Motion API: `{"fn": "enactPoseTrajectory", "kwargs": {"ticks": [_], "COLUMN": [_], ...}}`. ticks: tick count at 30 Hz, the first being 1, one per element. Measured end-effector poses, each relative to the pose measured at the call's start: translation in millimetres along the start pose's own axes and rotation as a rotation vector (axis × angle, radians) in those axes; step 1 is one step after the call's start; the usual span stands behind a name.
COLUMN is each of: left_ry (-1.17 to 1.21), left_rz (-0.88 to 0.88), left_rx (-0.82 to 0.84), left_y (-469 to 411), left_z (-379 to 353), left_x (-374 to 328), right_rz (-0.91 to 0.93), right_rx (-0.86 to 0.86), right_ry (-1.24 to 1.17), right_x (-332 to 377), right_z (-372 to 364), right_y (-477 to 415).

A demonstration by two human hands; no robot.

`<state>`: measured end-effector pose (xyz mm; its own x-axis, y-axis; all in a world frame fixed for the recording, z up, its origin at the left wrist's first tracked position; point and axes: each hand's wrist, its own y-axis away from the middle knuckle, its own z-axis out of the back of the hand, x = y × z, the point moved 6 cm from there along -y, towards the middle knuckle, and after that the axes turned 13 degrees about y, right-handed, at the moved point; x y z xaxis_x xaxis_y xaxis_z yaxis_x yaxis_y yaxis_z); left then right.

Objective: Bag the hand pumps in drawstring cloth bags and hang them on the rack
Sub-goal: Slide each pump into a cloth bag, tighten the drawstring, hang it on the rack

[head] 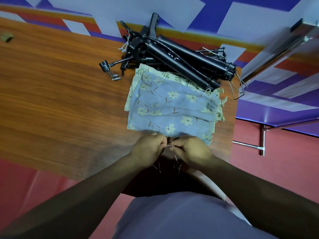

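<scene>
Several black hand pumps lie piled at the far edge of the wooden table, their hoses and wire foot loops sticking out. A stack of floral drawstring cloth bags, blue on top of pale green, lies flat just in front of the pile. At the table's near edge my left hand and my right hand meet, both pinching a small thin metal needle between their fingertips. Several more thin needles lie on the table beneath my hands.
A metal rack with horizontal bars stands to the right of the table over the red floor. A shiny metal rail crosses the upper right. A small greenish object sits at the table's far left.
</scene>
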<state>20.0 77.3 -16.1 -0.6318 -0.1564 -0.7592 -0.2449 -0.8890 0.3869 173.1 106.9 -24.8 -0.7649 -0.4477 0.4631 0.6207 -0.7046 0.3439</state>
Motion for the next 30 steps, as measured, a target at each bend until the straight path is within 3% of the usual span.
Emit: {"fn": "enactPoseTrajectory", "kwargs": {"ticks": [6, 10, 18, 26, 30], "left_ry": [0.058, 0.141, 0.388, 0.443, 0.497], "left_rz": [-0.040, -0.083, -0.021, 0.130, 0.131], "left_rx": [-0.131, -0.217, -0.418, -0.578, -0.593], "left_y": [-32, -62, -131, -167, -172], "left_z": [38, 63, 126, 138, 132], "left_x": [-44, -69, -80, -58, -51], "right_rz": [0.083, 0.006, -0.123, -0.184, -0.207], "right_rx": [-0.107, -0.163, -0.492, -0.516, -0.419], "right_ry": [0.167, 0.134, 0.142, 0.401, 0.369], "right_x": [-2, -19, -66, -79, -94], "right_z": [57, 99, 189, 208, 214], "right_y": [-18, -36, -78, -130, -149]}}
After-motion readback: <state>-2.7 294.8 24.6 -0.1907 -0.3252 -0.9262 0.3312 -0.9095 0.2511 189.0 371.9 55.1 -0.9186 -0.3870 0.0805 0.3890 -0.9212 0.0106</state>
